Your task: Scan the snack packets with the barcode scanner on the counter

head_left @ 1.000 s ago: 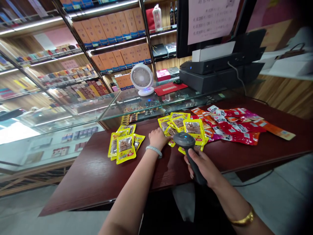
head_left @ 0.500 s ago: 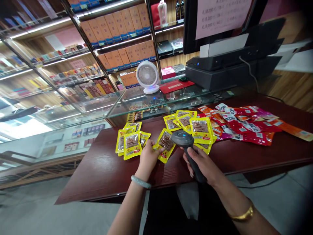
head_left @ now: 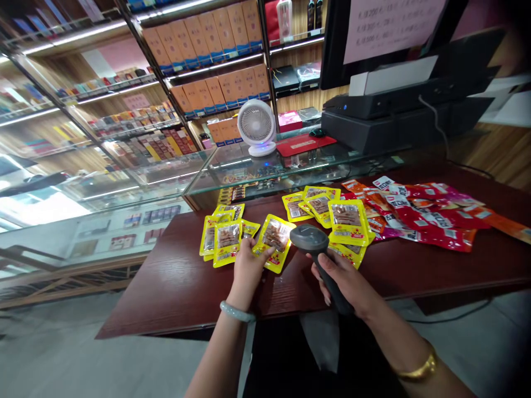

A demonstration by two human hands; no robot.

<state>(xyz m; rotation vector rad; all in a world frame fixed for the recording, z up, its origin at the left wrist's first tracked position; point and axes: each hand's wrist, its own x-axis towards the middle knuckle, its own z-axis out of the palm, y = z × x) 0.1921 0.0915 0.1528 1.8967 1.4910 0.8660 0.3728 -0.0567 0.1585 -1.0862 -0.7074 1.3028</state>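
Note:
My left hand [head_left: 248,268] pinches the lower left edge of a yellow snack packet [head_left: 274,241], its thumb on top and the other fingers partly hidden. Brown pieces show through the packet's clear window. In my right hand [head_left: 342,279] is a dark grey barcode scanner [head_left: 309,239], fingers wrapped round its handle and its head just right of that packet. Beside my left hand lies a small pile of yellow packets [head_left: 227,237]. Beyond the scanner, to the right, is another group of yellow packets [head_left: 347,221].
Red and orange packets [head_left: 431,213] are heaped on the right of the dark red table [head_left: 166,276]. Behind it stands a glass counter [head_left: 286,176] with a white fan [head_left: 256,124], a red mat [head_left: 305,145] and a black cash register [head_left: 373,124]. Stocked shelves [head_left: 224,58] line the back.
My left hand has drawn the pinched packet slightly left, towards the left pile, and turned it a little. The blue light on the scanner's head has gone out. The view has shifted slightly.

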